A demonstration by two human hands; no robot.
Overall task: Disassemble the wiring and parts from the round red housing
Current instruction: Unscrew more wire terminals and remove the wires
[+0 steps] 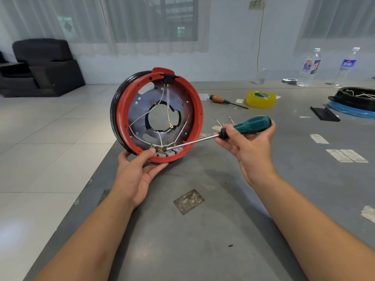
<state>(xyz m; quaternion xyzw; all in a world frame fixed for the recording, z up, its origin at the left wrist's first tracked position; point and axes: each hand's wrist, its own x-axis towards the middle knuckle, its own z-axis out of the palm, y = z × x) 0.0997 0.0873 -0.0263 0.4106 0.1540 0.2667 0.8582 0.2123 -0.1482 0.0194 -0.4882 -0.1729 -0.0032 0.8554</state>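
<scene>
Presently the left hand [140, 171] grips the housing [156, 114] by its lower rim, held on edge above the table [213, 230] to expose the terminals [162, 152], while the right hand [249, 142] clasps the screwdriver [241, 128], tip set there.

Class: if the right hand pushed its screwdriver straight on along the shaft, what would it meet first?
Probably the gold wire terminals at the red housing's bottom rim; the screwdriver tip in the right hand seems already there.
</scene>
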